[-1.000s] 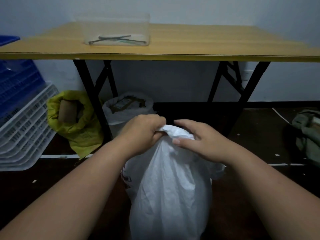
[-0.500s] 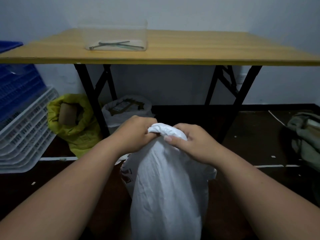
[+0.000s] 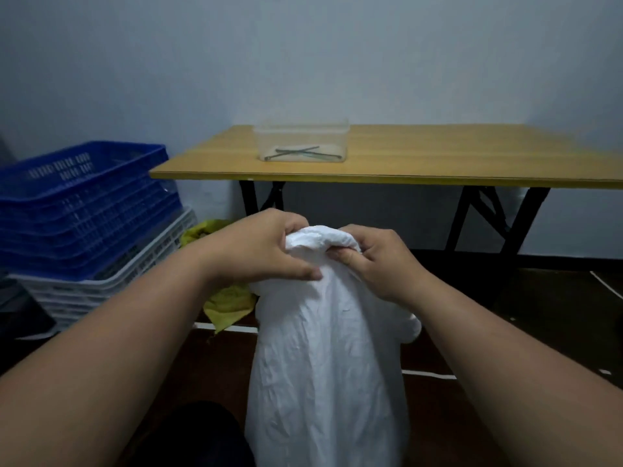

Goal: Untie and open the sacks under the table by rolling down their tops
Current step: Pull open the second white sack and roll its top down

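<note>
The white sack [image 3: 323, 358] stands on the floor, near and centre, in front of the table [image 3: 421, 156]. It looks soft, crinkly and light — best held at the bunched top. The left hand [image 3: 269, 251] and right hand [image 3: 377, 261] both pinch that bunch. Far left sit crates [image 3: 84, 203]. Since a second ago the view has tilted up — the grip is tighter.

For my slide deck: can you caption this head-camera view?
Both hands, left and right, grip the bunched top of a white sack before a wooden table.
</note>
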